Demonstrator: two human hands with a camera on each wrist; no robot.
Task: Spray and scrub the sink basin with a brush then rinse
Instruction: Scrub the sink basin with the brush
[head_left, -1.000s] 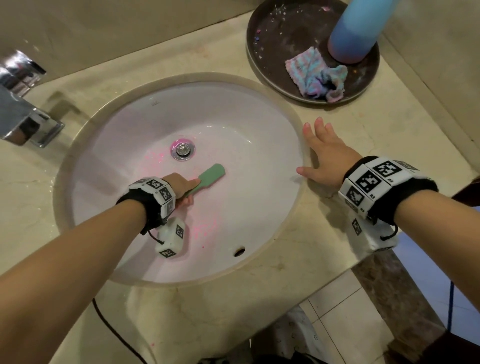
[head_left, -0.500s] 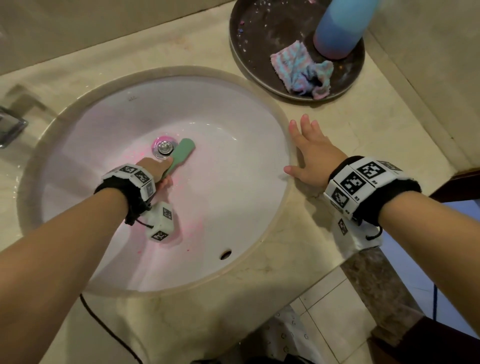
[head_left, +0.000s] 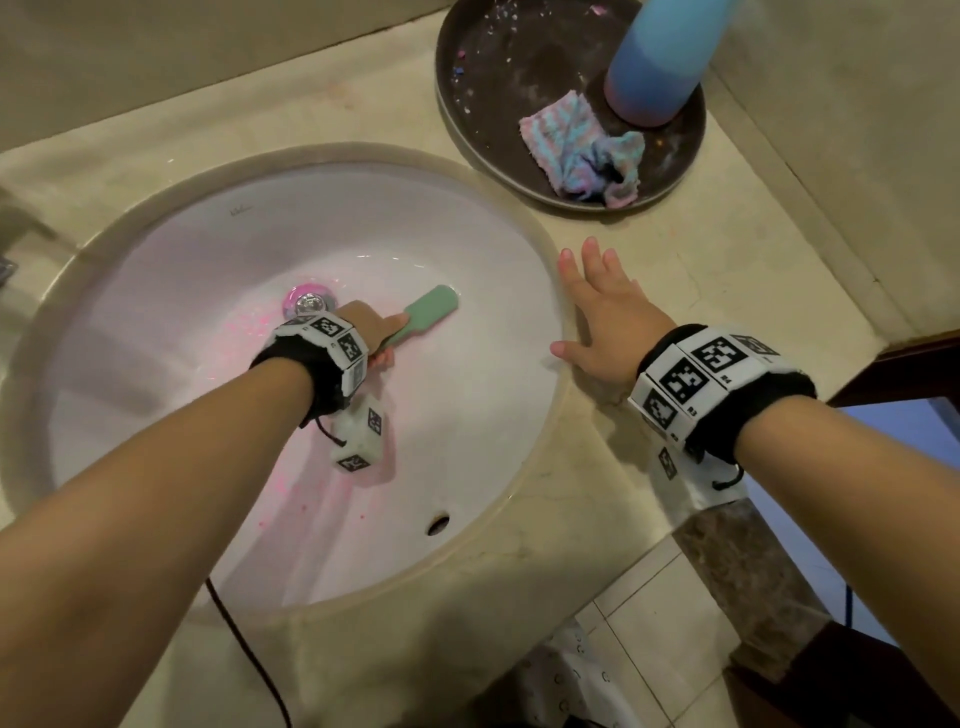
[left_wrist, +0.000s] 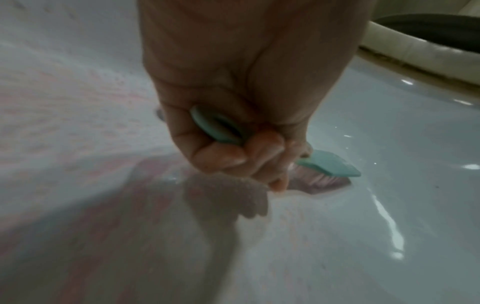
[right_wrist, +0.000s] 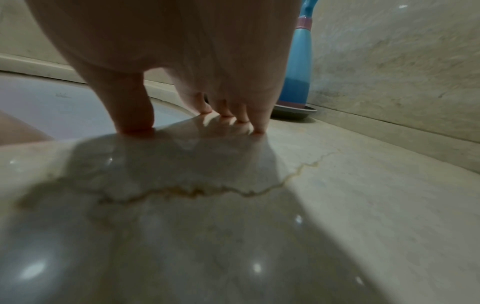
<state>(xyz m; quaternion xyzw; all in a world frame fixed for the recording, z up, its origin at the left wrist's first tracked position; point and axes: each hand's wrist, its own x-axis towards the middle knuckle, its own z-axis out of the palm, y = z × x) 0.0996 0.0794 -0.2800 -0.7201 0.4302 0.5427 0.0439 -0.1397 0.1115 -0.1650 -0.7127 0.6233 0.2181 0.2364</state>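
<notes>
A round white sink basin (head_left: 457, 426) set in a beige marble counter (head_left: 717, 291) carries pink smears around its drain (head_left: 309, 301). My left hand (head_left: 371, 327) grips the handle of a green brush (head_left: 431, 312) inside the basin, just right of the drain. In the left wrist view the brush (left_wrist: 330, 164) has its bristles down on the wet basin (left_wrist: 389, 144), and my fingers (left_wrist: 226, 158) curl round the handle. My right hand (head_left: 605, 317) lies flat on the counter at the basin's right rim, fingers straight; in the right wrist view its fingertips (right_wrist: 226, 115) touch the marble (right_wrist: 337, 195).
A dark round tray (head_left: 493, 104) at the back right holds a blue spray bottle (head_left: 660, 57) and a crumpled pastel cloth (head_left: 582, 150). The bottle (right_wrist: 298, 67) stands by the side wall. An overflow hole (head_left: 438, 524) sits in the basin's near wall. Tiled floor lies below the counter edge.
The brush went left to the drain, then back right to where it is now. My right hand has stayed flat on the counter. The view has shifted and the tap has left the frame.
</notes>
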